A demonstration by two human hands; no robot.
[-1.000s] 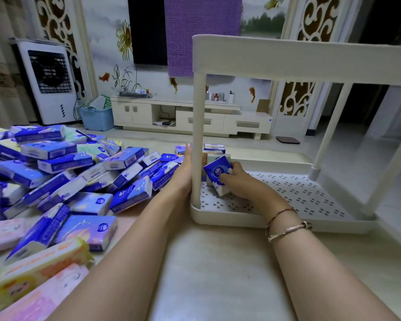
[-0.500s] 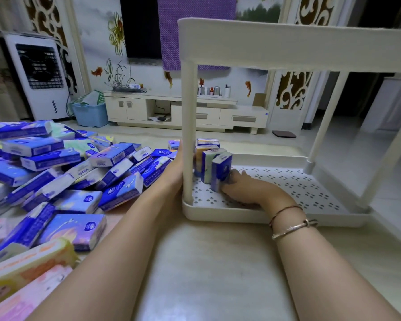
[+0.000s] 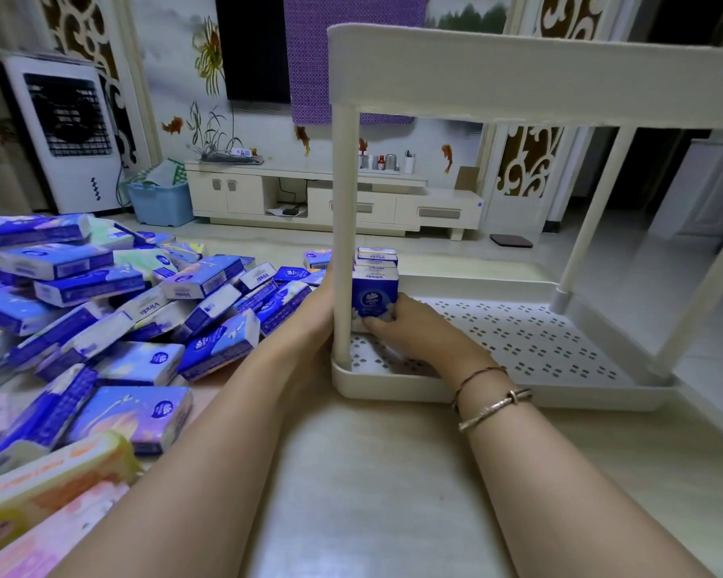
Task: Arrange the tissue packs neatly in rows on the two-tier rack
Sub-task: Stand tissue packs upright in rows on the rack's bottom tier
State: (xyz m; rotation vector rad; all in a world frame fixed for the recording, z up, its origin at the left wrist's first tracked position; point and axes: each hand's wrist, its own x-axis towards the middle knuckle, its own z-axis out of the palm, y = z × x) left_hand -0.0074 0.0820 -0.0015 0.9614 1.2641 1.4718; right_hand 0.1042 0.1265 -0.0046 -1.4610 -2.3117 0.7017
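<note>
A: What has changed in the last second?

B: The blue tissue pack (image 3: 374, 300) was tilted in the right hand (image 3: 410, 331) a second ago; now it stands upright on the lower tier (image 3: 518, 340) of the rack (image 3: 518, 77), face toward us, at the front of a short row (image 3: 376, 260) just behind the near left post (image 3: 345, 235).

A: Is the hand off it?

B: No. The right-hand fingers (image 3: 382, 325) are curled round the pack's lower right edge, pinching it against the tier floor. It looks like a last squaring-up, though that is my reading.

A: And the left hand?

B: The left hand (image 3: 316, 314) sits on the outer side of the post, by the row. The post hides its fingers, so I cannot tell whether they are spread or gripping anything.

A: So how far along is the job?

B: Barely begun, I'd judge. A few packs stand in that one row in the tier's left corner; the rest of the perforated tier is bare, and I can't see onto the top tier. The big pile of packs (image 3: 101, 302) lies loose on the counter (image 3: 372, 494), left of the rack.

A: Any risk?

B: The row is narrow and upright; a nudge while letting go could topple it.
</note>
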